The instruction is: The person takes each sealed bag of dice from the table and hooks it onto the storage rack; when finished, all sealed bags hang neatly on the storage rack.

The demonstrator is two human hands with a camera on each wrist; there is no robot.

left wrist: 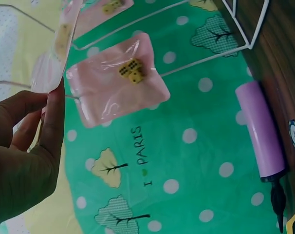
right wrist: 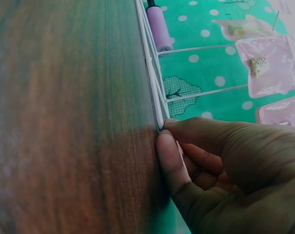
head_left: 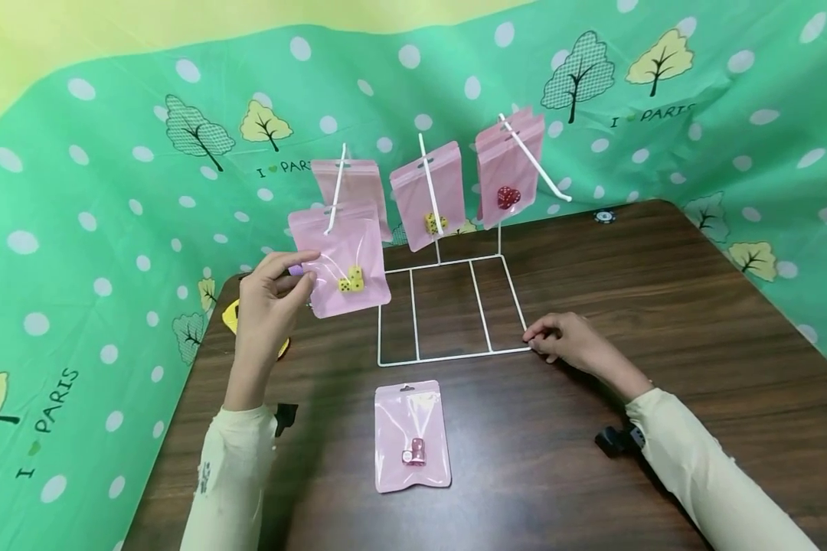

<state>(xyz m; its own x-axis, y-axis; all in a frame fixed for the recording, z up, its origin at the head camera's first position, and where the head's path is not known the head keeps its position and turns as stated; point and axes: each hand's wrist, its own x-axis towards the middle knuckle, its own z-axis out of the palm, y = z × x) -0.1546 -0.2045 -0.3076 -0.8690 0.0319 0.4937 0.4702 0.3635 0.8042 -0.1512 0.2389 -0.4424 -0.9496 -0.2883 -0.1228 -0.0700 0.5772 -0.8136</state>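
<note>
From the head view, the left hand pinches the edge of a pink bag with yellow dice that hangs on the left hook of the white wire rack, while the right hand curls its fingers on the rack's near right corner, and a pink bag with pink dice lies on the table between the hands. In the left wrist view, the thumb and fingers squeeze the thin bag edge. In the right wrist view, the bent fingers press the rack's wire onto the wood.

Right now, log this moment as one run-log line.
left hand: pinches pink pouch of yellow dice on left hook | right hand: presses white wire rack corner | spare pouch: flat on table
</note>
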